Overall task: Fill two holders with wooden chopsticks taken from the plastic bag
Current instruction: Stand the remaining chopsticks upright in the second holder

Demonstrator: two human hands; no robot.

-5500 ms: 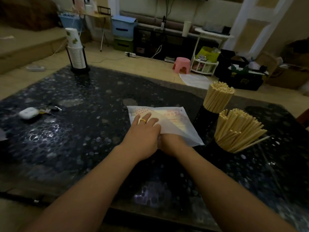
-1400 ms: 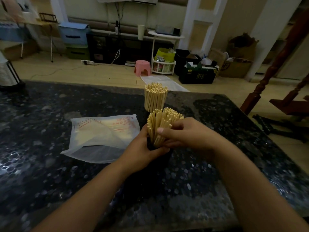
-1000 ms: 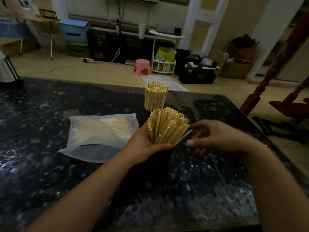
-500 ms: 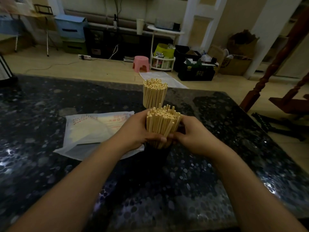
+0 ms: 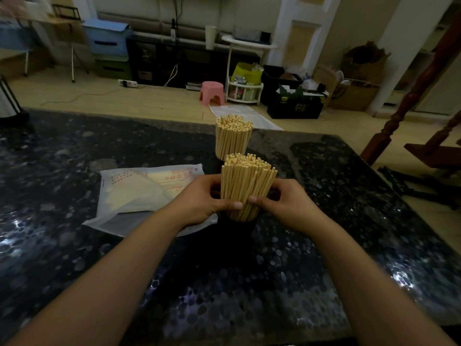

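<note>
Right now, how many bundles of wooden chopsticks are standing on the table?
2. The near bundle of pale wooden chopsticks stands between the left hand and right hand; the far bundle stands just behind it.

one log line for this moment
both hands grip near chopstick bundle | far bundle upright | plastic bag flat

Dark speckled stone table (image 5: 74,245) bears a plastic bag (image 5: 139,196) left of my fingers and two chopstick-filled holders: one (image 5: 235,228) between them, one (image 5: 233,138) beyond.

Dim room, tan floor (image 5: 154,101), pink stool (image 5: 212,93).
</note>
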